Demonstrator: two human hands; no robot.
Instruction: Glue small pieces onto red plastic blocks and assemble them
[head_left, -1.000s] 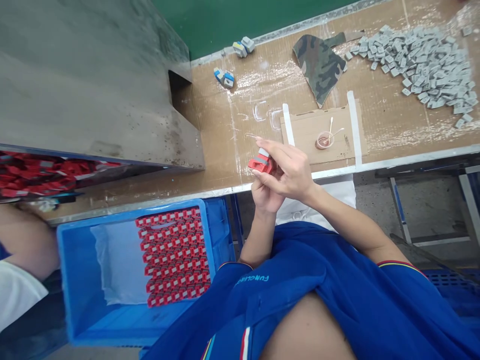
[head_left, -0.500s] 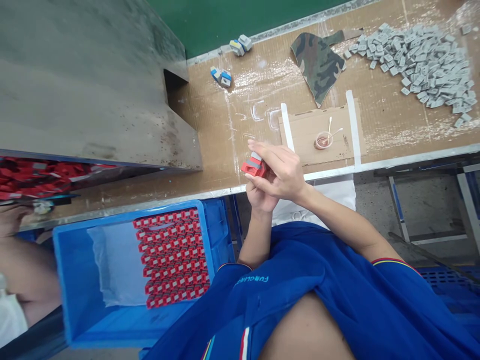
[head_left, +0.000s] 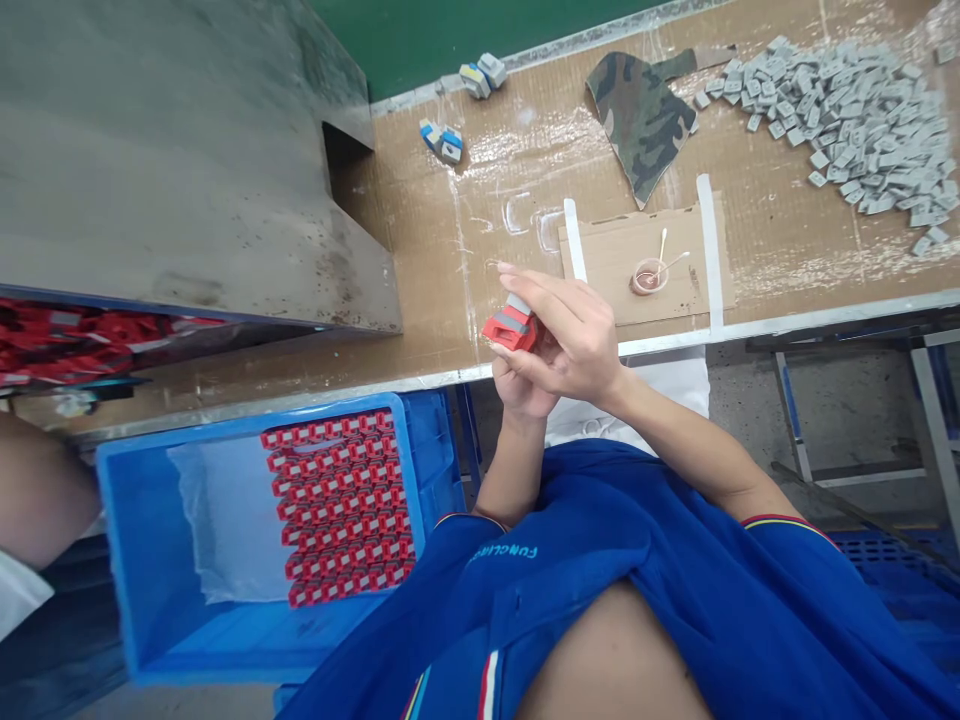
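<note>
Red-and-gray piece (head_left: 511,328): left of clear cup (head_left: 643,281), over surface (head_left: 540,150), pinched in grip of right hand (head_left: 576,325). Left hand (head_left: 529,396): lower left of cup, partly covered by the right; cannot tell its grip's state.

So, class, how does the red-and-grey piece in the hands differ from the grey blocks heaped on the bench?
The red-and-grey piece shows red with a grey band; the grey blocks look plain grey.
The piece is gripped in the right hand; the blocks lie loose on the bench.
The piece looks larger than any single block.
Both show grey.
</note>
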